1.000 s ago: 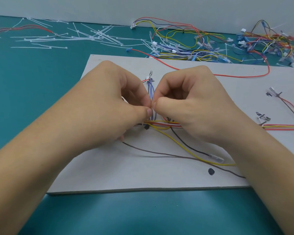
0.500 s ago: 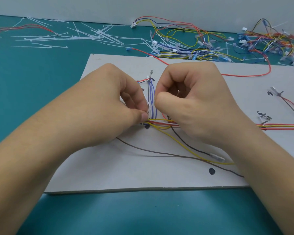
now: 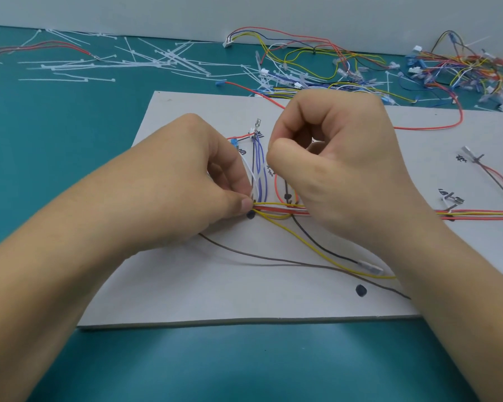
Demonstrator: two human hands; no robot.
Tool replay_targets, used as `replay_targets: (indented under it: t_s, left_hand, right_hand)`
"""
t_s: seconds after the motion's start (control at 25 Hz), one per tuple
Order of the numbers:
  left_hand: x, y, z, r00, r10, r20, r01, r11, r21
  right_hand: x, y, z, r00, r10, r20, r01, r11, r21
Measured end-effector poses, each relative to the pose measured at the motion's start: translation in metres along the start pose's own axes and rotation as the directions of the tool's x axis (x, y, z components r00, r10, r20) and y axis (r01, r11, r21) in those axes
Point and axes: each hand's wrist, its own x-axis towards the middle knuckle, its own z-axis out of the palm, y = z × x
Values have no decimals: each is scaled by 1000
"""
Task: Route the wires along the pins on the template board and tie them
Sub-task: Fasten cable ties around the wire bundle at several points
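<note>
pinching of the white cable tie (image 3: 251, 172) is noted at the left hand (image 3: 192, 181): thumb and forefinger are pressed together on it just where the purple wires (image 3: 261, 169) meet the red and yellow bundle (image 3: 476, 214), directly above a dark pin (image 3: 250, 215). the right hand (image 3: 337, 169) is held curled just beside the purple wires, thumb pressed against forefinger; what is caught between them cannot be told. both hands are placed over the middle of the template board (image 3: 215, 285), which is laid flat on the teal table (image 3: 70, 140). a yellow wire (image 3: 360, 273) and a brown wire (image 3: 273, 261) are trailed loose across the board's near half, near a second dark pin (image 3: 360, 290). loose cable ties (image 3: 145, 60) and a heap of wire harnesses (image 3: 346, 71) are scattered on the table beyond the board's far edge.
</note>
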Motion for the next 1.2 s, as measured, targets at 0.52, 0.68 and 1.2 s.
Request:
replay_targets:
  t_s: [0.52,0.68,1.2]
  left_hand:
    - [4,-9,2,999,31,-15,-31,999,-29]
    - [5,-10,2,1000,15,-19,-16,999,-50]
    - [6,-8,3,1000,25,1,-25,1000,-17]
  right_hand:
    - [1,8,-5,932,250,261,-304,934,191]
    - [1,13,-7,943,279,181,-286,958,11]
    - [-6,-3,4,999,-45,31,51,973,-223]
